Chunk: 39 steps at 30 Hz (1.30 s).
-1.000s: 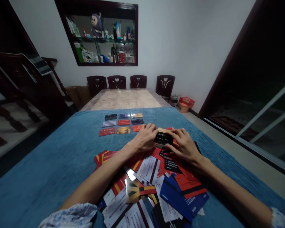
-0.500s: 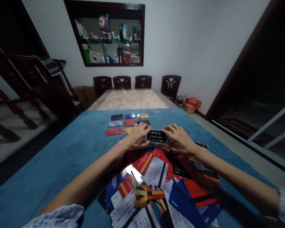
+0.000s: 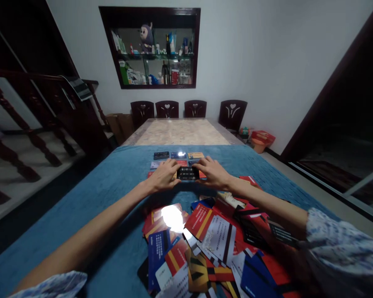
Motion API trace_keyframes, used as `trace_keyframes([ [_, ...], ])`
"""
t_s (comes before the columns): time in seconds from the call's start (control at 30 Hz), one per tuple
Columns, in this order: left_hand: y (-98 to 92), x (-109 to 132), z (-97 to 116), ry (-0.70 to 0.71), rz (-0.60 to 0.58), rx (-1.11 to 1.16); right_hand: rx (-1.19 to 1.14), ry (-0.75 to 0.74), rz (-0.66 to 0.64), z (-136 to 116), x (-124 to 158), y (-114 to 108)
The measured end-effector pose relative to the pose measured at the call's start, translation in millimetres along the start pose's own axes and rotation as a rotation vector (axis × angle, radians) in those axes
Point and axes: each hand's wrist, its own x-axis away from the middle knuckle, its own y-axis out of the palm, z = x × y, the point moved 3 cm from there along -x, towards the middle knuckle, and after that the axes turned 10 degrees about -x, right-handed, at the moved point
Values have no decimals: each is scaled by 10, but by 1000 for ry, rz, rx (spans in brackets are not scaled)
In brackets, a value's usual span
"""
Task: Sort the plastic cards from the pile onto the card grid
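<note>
A black card with pale lettering is held up between my two hands, its long side level. My left hand pinches its left end, and my right hand pinches the right end. Just behind it, rows of cards lie on the blue cloth: a dark card, a blue card and a yellow card at the back. The nearer rows are partly covered by my hands and the black card. Closer to me spreads a loose heap of cards, red, white, blue, gold and black, overlapping at many angles.
The blue cloth covers the near part of a long table with a pale stone-patterned top. Several dark chairs stand at the far end. A wooden stair railing is on the left, a red bag on the right floor.
Both hands have carried the black card away from the heap, forward and to the left, up to the laid-out rows. More of the heap shows. The camera view has shifted slightly.
</note>
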Motion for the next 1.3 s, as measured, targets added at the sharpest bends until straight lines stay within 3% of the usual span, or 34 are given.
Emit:
trace_keyframes([
  [0.37, 34, 117, -549, -120, -76, -100, -31, -68, -65, -48, -700, 231],
  [0.57, 49, 88, -828, -194, -107, -147, -5, 0, -140, -106, -1039, 265],
  [0.83, 55, -50, -1086, -325, -266, -192, -2, 70, -220, -20, -1465, 367],
  [1.3, 326, -207, -1516, -401, -313, -134, 28, 111, -301, 41, -1872, 524],
])
